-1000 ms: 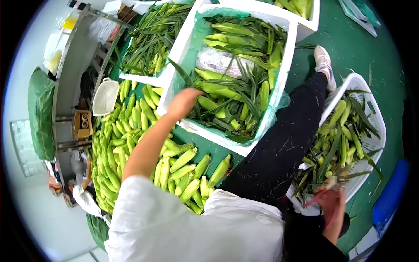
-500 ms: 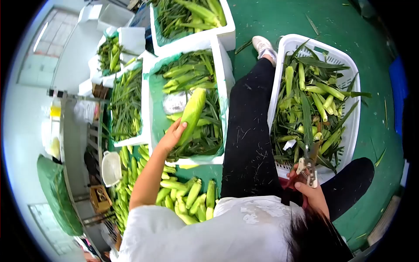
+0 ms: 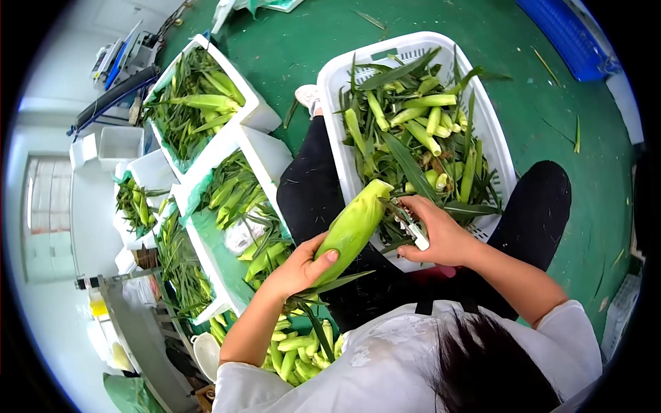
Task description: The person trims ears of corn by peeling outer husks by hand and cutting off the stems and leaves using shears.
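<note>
My left hand point(image 3: 303, 270) is wrapped round a green ear of corn point(image 3: 351, 230) in its husk, tilted with its cut-looking end toward the basket. Long leaves hang from the ear below my wrist. My right hand point(image 3: 437, 233) grips pruning shears point(image 3: 412, 230) with pale handles, whose blades are beside the upper end of the corn; whether they touch it I cannot tell. Under both hands stands a white plastic basket point(image 3: 506, 148) of husk leaves and cut stalk pieces point(image 3: 420, 131).
Foam boxes point(image 3: 258, 110) with leafy corn stand at the left. Husked-down ears point(image 3: 296, 358) lie piled by my left side. A blue crate point(image 3: 561, 38) sits at the far right on the green floor point(image 3: 441, 17). A metal shelf point(image 3: 138, 330) stands at the lower left.
The corn has come from over the foam box to in front of my body. My right hand has raised the shears to its end. The view has turned toward the right.
</note>
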### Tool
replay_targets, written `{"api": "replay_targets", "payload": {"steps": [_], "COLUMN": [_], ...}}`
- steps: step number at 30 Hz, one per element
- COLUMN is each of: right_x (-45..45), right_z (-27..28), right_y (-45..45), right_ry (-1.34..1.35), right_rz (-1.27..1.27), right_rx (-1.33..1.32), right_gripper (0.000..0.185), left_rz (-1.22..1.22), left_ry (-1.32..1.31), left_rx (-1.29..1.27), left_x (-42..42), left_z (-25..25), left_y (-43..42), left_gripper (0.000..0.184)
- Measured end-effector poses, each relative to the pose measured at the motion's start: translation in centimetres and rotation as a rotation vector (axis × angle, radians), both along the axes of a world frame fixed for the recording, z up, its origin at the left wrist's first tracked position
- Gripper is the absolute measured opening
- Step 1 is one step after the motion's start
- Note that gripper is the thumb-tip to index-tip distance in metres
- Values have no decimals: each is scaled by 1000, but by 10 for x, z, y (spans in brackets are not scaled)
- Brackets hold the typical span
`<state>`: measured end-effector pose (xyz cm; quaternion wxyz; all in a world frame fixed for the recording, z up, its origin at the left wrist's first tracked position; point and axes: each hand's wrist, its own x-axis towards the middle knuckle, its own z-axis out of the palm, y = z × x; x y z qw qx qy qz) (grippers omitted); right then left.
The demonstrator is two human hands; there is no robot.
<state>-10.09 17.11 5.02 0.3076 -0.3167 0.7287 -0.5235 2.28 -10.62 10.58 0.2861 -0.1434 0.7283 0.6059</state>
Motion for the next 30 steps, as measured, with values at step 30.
{"api": "replay_targets", "payload": {"steps": [30], "right_x": [27], "right_z": [16], "right_y": [37], "right_ry": [190], "right_rz": [-285], "right_rx": [-142], "right_gripper": [50], "left_rz": [804], "left_ry": [512], "left_rx": [232], "left_x": [-59], "left_z": [-6], "left_y": [102], "left_gripper": [54]}}
